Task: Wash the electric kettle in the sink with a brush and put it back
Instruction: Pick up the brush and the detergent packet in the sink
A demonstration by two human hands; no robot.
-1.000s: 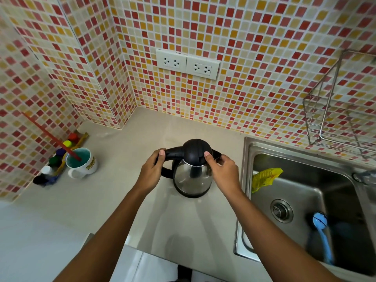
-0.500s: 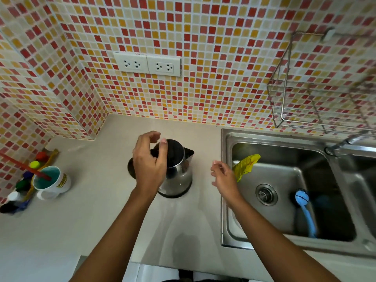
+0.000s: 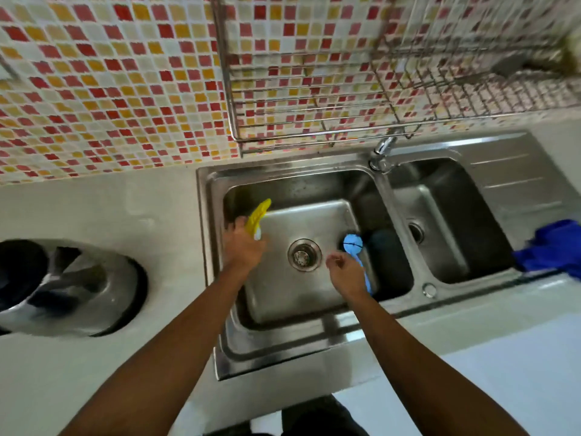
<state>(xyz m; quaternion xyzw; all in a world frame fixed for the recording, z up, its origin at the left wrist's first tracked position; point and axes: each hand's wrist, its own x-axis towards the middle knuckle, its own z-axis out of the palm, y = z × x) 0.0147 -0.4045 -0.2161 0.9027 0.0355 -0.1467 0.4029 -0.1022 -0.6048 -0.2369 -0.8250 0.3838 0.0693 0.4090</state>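
Steel and black plastic, the electric kettle (image 3: 69,287) stands on the table (image 3: 176,215), well to the left of the left hand. Its lid is up and its body is blurred. It is not yet in the sink (image 3: 283,350), probably parked there while the washing things are gathered. The left hand (image 3: 243,248) is down in the basin against a yellow packet (image 3: 258,212) propped in the corner; its fingers are hidden, so I cannot tell whether it grips. Right of the drain (image 3: 304,254), the right hand (image 3: 345,273) hovers with fingers loosely curled, holding nothing. It is just beside the blue brush (image 3: 352,243), whose handle runs beneath it, so it is likely reaching for it. Far right of that hand lies a blue cloth (image 3: 553,247).
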